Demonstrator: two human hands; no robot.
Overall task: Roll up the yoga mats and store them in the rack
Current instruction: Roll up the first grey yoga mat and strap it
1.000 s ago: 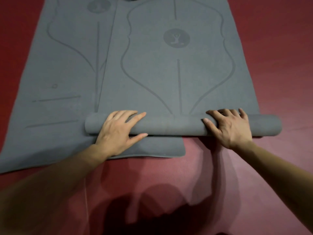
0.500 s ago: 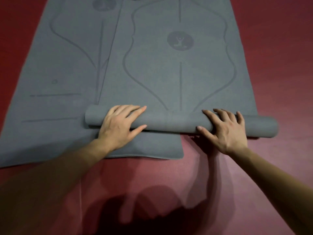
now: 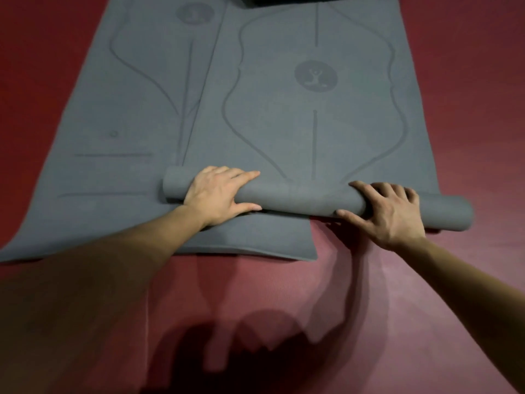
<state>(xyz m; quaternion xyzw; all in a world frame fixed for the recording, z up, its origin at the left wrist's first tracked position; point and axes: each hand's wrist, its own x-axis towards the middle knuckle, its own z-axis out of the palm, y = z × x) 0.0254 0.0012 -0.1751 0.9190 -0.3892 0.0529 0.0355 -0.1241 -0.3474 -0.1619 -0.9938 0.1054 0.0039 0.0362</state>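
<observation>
Roll point(image 3: 298, 194) advanced a little up its mat point(image 3: 284, 123) since a second ago and now lies nearer the round emblem point(image 3: 316, 76), both hands carried along with it. Left of the roll: second mat point(image 3: 113, 137), grey, flat on the floor point(image 3: 468, 109), its right part lying under the roll's left end. On the roll's left part: left hand point(image 3: 218, 194), palm down, fingers straight and close together, pointing along the roll, thumb stretched against its near side. Beyond the roll: unrolled remainder of the same grey mat, printed with curved guide lines. On the roll's right part: right hand point(image 3: 389, 214), fingers spread and curled over the top, thumb at the near underside, gripping it. Right end of the roll: resting over bare red floor. Far beyond the roll, at the top edge: dark object point(image 3: 284, 0), kind not discernible.
</observation>
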